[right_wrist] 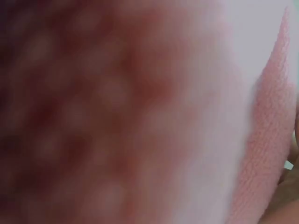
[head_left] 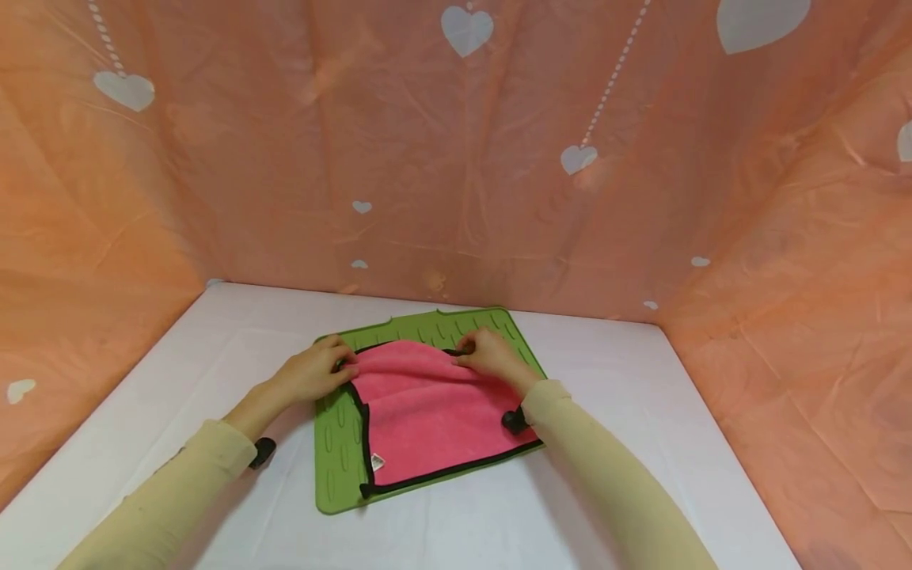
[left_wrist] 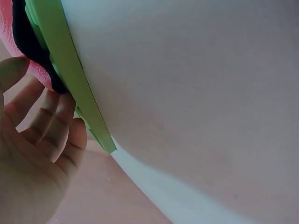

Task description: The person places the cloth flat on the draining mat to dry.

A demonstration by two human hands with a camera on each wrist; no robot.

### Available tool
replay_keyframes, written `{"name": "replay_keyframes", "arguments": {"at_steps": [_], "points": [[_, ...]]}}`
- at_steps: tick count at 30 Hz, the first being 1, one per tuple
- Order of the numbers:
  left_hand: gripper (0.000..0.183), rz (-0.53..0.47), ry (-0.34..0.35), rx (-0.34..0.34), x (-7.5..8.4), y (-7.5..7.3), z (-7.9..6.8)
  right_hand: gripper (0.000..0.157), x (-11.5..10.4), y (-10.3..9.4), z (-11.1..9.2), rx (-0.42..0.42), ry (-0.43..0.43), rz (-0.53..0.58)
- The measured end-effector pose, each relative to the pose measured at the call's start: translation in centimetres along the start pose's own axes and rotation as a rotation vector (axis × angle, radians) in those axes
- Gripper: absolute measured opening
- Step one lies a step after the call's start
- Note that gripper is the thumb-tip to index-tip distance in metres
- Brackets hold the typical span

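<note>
A pink cloth (head_left: 438, 427) with a black border and a small white label lies over a green ridged mat (head_left: 335, 459). At its far left corner, my left hand (head_left: 317, 372) pinches the cloth between thumb and fingers. In the left wrist view, the fingers (left_wrist: 49, 119) curl beneath the black-edged fabric beside the mat's rim. My right hand (head_left: 492, 354) grips the far edge toward the right corner. Between both hands the cloth rises in soft folds, while its near edge lies along the mat. Blurred fabric fills most of the right wrist view, hiding the right fingertips.
The mat rests on a white-covered table (head_left: 427, 534). Orange curtains (head_left: 456, 198) with white hearts hang behind it and along both sides. Black wrist devices show at the left cuff (head_left: 221, 447) and at the right cuff, the right one overlapping the cloth in the head view.
</note>
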State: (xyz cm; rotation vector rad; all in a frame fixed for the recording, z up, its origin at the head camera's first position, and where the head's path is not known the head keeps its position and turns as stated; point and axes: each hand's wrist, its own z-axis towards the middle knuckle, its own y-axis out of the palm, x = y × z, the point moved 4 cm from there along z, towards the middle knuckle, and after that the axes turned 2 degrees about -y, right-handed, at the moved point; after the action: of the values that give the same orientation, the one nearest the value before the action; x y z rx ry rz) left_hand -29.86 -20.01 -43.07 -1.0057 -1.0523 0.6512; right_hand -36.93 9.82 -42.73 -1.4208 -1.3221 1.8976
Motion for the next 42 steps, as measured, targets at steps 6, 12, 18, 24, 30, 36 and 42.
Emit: {"name": "replay_keyframes", "arguments": {"at_steps": [6,12,18,24,30,36,42], "points": [[0.019,-0.017,0.002,0.011,0.1,0.1,0.0,0.014,-0.2,-0.1,-0.2,0.03,0.006,0.036],[0.02,-0.156,-0.007,0.044,-0.5,0.1,0.2,0.011,-0.2,-0.1,-0.5,0.045,-0.005,0.065],[0.023,-0.208,-0.054,0.043,-1.2,0.1,0.8,0.01,-0.2,-0.3,-0.8,0.072,-0.019,0.099],[0.021,-0.204,-0.016,0.036,-0.9,0.1,1.2,0.01,-0.3,-1.5,-1.4,0.21,-0.047,0.171],[0.02,-0.189,-0.02,0.034,-0.7,0.3,1.1,0.011,0.8,-2.9,-2.1,0.343,-0.028,0.237],[0.017,-0.178,-0.001,0.06,-0.5,0.4,1.2,0.015,3.2,-3.6,-2.7,0.4,0.071,0.268],[0.015,-0.186,0.005,0.075,-0.3,0.2,1.3,0.017,4.8,-3.4,-2.4,0.348,0.117,0.281]]}}
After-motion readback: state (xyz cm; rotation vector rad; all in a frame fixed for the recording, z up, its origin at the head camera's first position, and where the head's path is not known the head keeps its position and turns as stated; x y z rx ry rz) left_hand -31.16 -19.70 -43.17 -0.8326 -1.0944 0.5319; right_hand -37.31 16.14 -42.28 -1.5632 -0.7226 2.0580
